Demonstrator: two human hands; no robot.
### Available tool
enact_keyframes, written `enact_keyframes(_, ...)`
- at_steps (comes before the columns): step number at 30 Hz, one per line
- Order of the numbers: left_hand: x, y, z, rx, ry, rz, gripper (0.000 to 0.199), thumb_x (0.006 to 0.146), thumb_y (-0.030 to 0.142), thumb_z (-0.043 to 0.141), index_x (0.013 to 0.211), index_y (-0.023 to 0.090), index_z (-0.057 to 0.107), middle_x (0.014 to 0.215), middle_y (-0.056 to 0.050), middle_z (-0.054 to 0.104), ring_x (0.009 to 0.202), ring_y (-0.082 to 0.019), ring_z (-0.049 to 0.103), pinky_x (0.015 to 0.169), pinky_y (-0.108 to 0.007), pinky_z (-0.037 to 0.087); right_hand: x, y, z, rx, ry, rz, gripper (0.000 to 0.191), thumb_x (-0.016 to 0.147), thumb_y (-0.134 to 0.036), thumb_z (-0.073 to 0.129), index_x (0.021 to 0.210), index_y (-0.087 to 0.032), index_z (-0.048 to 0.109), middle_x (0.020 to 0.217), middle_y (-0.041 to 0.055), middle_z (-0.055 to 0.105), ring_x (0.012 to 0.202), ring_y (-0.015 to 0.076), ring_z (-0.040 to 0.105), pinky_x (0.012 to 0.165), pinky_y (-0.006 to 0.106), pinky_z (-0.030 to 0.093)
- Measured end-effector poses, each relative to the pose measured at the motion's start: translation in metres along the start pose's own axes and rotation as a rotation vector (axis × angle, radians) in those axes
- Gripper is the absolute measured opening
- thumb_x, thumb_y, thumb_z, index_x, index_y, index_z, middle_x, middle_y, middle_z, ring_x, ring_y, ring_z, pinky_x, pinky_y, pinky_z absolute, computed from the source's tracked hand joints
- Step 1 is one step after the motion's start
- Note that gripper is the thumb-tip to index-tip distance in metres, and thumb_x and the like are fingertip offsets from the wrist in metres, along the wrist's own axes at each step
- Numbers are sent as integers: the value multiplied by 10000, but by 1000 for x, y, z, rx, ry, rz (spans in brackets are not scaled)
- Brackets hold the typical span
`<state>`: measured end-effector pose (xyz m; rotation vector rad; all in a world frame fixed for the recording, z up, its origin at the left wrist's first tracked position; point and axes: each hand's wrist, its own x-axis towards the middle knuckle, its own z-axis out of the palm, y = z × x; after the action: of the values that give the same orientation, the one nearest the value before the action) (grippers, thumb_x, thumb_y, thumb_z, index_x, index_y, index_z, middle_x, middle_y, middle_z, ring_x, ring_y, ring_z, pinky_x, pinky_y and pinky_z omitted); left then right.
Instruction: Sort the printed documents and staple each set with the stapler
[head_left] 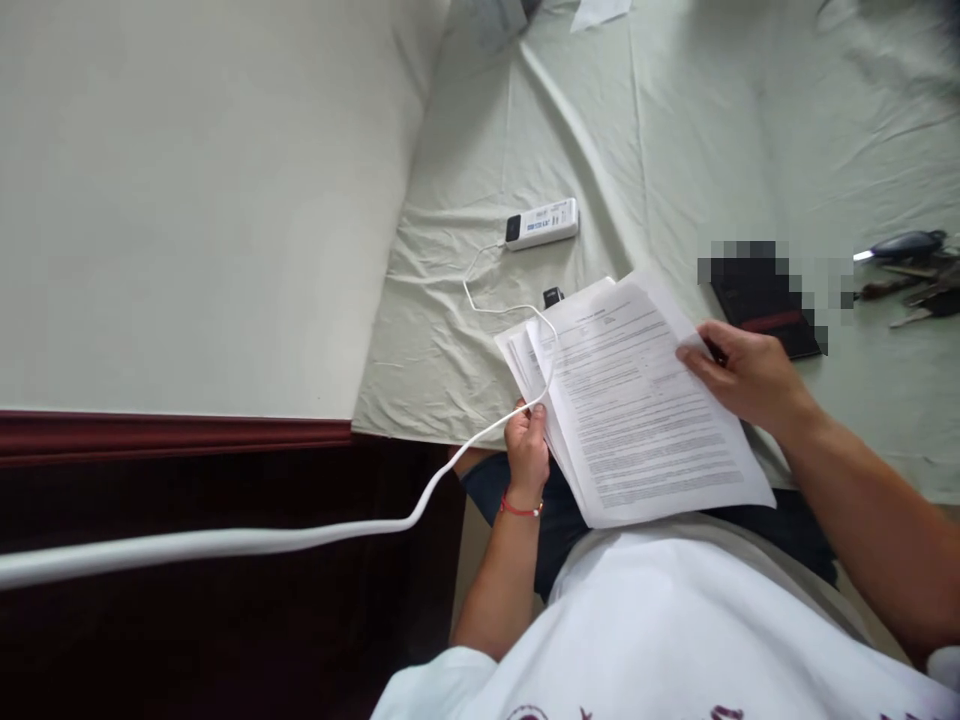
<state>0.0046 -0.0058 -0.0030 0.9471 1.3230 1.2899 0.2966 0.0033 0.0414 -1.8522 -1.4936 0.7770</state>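
Note:
Several printed sheets of paper (pixel 637 410) are held tilted over my lap, at the near edge of the cloth-covered table. On the left side of the stack, my left hand (pixel 528 450) pinches the edges, thumb on top; a red bracelet circles that wrist. My right hand (pixel 750 375) grips the right edge of the top sheet between thumb and fingers. The top sheet is turned slightly away from the sheets under it. A white cable (pixel 442 478) crosses in front of the papers' left side and passes by my left hand.
A white power bank (pixel 551 222) with the cable plugged in lies beyond the papers. A small black object (pixel 553 297) shows behind their top edge. To the right are a dark, partly blurred wallet-like item (pixel 772 310) and keys (pixel 930 290). A wall (pixel 187 200) borders the left.

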Motion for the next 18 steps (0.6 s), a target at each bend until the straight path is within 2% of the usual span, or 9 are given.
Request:
enact_keyframes(2,1,2,-1,45,-61,-17,311,860,460,782,1002,187,740,1079,-56,785,1046,-203,719,994,-311,529,-11,4,-4,5,-2,30,188,873,-378,632,765,-233,580,600,-26,493,559,137,424,582,303,321)
enact_keyframes(4,2,3,-1,35,-86,-51,343,849,467,792,1023,182,717,1076,-70,787,1032,-220,729,975,-334,544,-22,9,-5,29,-10,54,207,880,-402,647,777,-235,582,605,-27,499,568,138,426,568,296,316)
enact_keyframes(7,2,5,-2,-7,-13,-73,469,830,475,812,1166,207,623,1060,-72,785,962,-220,745,892,-332,564,-35,15,-2,66,-36,75,256,891,-456,649,780,-238,573,603,-25,497,581,146,433,544,287,311)
enact_keyframes(10,1,5,-4,-26,34,-16,559,840,461,803,1267,256,506,1034,-50,764,890,-196,738,829,-305,554,-39,11,3,56,-50,92,284,891,-471,646,760,-240,548,597,-26,489,587,149,435,534,280,318)
enact_keyframes(15,-1,3,-12,24,73,61,442,871,399,763,1189,262,490,876,11,680,654,-125,629,667,-238,482,-32,-7,10,-24,-10,92,335,881,-424,629,680,-242,432,583,-34,427,570,136,390,545,285,313)
enact_keyframes(18,0,1,-14,93,138,72,319,857,341,757,1069,235,545,845,20,639,654,-108,585,651,-215,447,-28,-12,12,-68,14,75,343,876,-402,610,672,-241,385,577,-40,400,559,131,372,557,292,311)
